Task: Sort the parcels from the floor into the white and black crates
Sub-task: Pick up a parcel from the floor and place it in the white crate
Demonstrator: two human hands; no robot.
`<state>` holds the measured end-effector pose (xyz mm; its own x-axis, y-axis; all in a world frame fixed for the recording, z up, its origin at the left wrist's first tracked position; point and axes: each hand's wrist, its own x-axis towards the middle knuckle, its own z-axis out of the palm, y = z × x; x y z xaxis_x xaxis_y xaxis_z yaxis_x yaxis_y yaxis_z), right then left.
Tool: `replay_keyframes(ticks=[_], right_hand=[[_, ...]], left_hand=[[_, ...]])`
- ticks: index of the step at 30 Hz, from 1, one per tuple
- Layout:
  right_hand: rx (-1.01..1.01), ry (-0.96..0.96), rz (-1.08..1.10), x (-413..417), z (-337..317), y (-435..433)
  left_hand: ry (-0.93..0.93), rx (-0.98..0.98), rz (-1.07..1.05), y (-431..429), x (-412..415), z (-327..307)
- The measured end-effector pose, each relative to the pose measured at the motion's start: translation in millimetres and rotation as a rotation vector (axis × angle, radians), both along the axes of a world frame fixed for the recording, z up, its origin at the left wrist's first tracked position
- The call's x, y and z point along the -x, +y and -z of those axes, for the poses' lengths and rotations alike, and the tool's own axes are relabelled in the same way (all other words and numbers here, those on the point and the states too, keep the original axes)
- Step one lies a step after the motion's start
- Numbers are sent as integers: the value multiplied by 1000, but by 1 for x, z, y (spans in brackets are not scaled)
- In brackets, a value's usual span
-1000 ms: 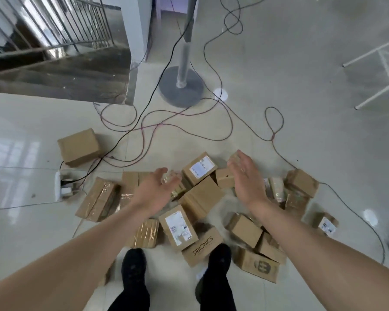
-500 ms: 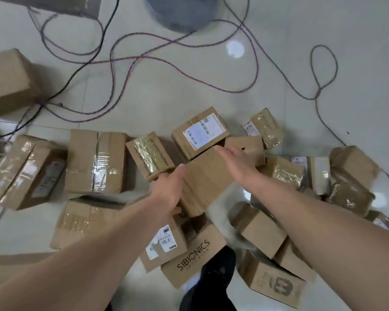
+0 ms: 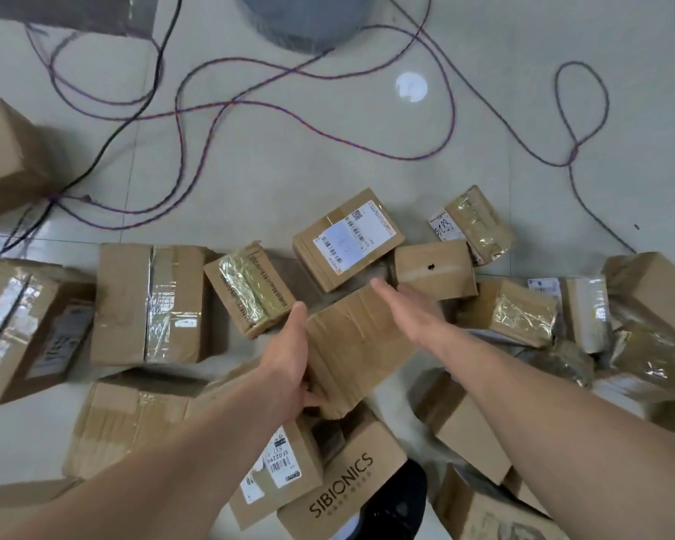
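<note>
Since half a second ago the left grip (image 3: pixel 289 360) has been closed on the near-left edge of the plain box (image 3: pixel 351 341) mid-pile on the floor (image 3: pixel 289 181), fingers curled round it, and the right grip (image 3: pixel 406 309) laid flat, straight-fingered, on its far-right edge. A slip is judged possible if it is lifted against only a flat palm, and the foil-taped box (image 3: pixel 250 290) just beside it could be knocked; no crate is seen. Read: "SIBIONICS" on the near box (image 3: pixel 343 481), "SF0229" on a sideways label (image 3: pixel 279 459), a handwritten number, perhaps "5189", on a white tag (image 3: pixel 443 228); the barcode label (image 3: pixel 345 237) is too small.
</note>
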<state>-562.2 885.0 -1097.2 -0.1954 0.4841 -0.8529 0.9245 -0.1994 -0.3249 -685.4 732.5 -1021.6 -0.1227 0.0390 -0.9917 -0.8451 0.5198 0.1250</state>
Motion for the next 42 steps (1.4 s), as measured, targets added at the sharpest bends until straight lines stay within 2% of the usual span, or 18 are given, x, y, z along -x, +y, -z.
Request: replay_keyframes(ticks=[2, 4, 6, 8, 10, 12, 15, 19, 23, 25, 30, 33, 37, 42], right_hand=[[-4, 36, 111, -1, -9, 2], [-143, 132, 393, -8, -25, 6], [-277, 405, 724, -21, -46, 12], [-219, 689, 874, -30, -66, 8], [-124, 731, 842, -31, -71, -6], [-52, 585, 751, -25, -62, -21], [80, 342, 486, -16, -44, -38], [177, 222, 393, -3, -34, -54], [13, 297, 441, 11, -37, -66], [-38, 319, 407, 20, -40, -70], [34, 329, 259, 42, -47, -80], [33, 332, 305, 51, -60, -83], [28, 367, 380, 57, -100, -84], [-32, 379, 492, 62, -188, -87]], left_hand=[[13, 21, -32, 1, 2, -8], [63, -22, -50, -2, 2, -22], [199, -144, 8, -10, 1, -43], [331, -225, 8, -14, 10, -63], [434, -242, 8, -15, 32, -60], [430, -154, 29, -17, 51, -42], [401, -35, 154, -25, 75, -8], [398, -16, 240, -32, 92, 14], [439, -17, 256, -34, 93, 12], [465, -20, 332, -41, 91, 10], [604, 8, 539, -55, 96, 10], [558, 14, 499, -57, 102, -3], [533, -26, 435, -57, 109, -43], [458, -112, 455, -54, 122, -124]])
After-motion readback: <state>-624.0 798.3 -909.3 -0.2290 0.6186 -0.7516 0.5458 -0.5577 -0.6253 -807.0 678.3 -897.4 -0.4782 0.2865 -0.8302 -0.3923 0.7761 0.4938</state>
